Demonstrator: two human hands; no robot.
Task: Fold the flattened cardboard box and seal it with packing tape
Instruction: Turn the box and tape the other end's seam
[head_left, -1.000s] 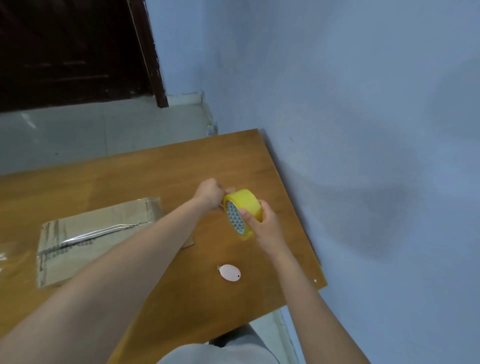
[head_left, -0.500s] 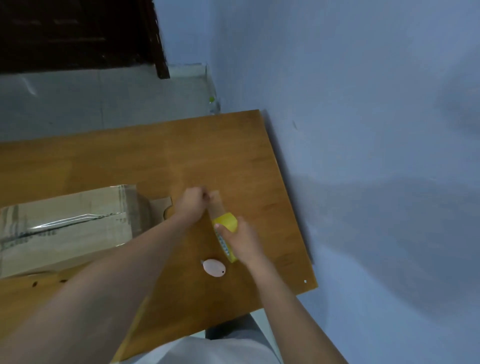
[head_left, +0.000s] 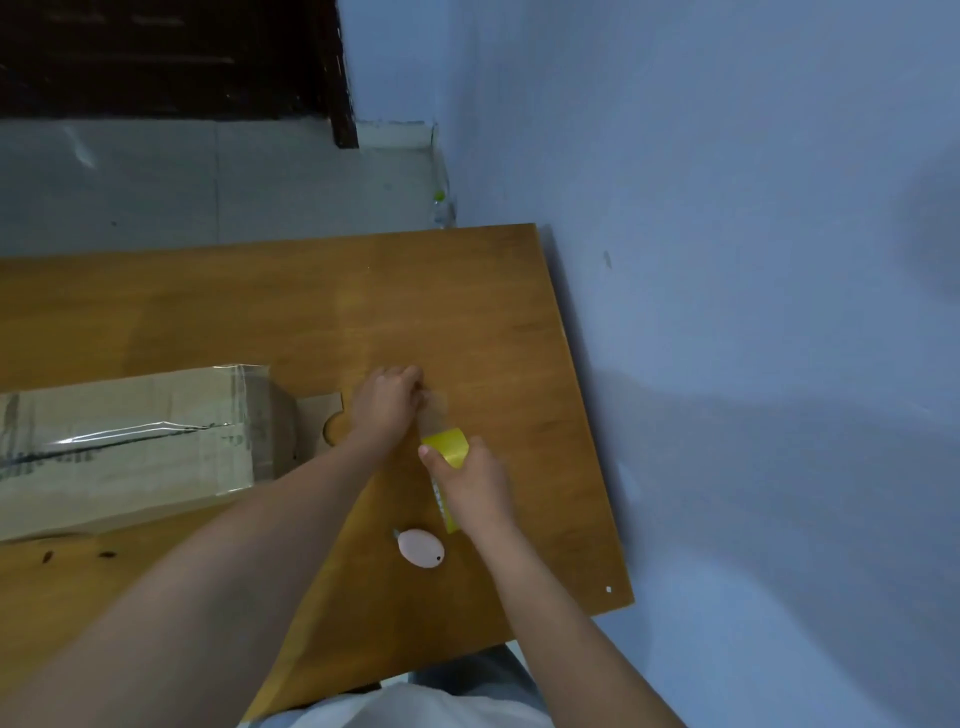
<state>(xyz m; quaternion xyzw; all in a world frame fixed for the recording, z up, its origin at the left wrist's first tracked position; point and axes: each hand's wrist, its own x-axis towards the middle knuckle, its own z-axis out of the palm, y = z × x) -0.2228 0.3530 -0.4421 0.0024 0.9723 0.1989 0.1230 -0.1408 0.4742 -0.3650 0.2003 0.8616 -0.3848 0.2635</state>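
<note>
Tape roll (head_left: 451, 451) print unreadable (blurred); box (head_left: 130, 447) markings perhaps smudged.

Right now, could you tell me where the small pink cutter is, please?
In the head view, the pink cutter lies on the wooden table near its front right, just below the yellow tape roll held in the right hand.

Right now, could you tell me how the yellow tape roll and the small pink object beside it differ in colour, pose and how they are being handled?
The tape roll is yellow, while the pink object is pale pink and egg-shaped. The tape roll stands on edge, gripped by the right hand, with the left hand pulling a clear strip from it; the pink object lies flat, untouched. Both are over the wooden table, close together.
</note>
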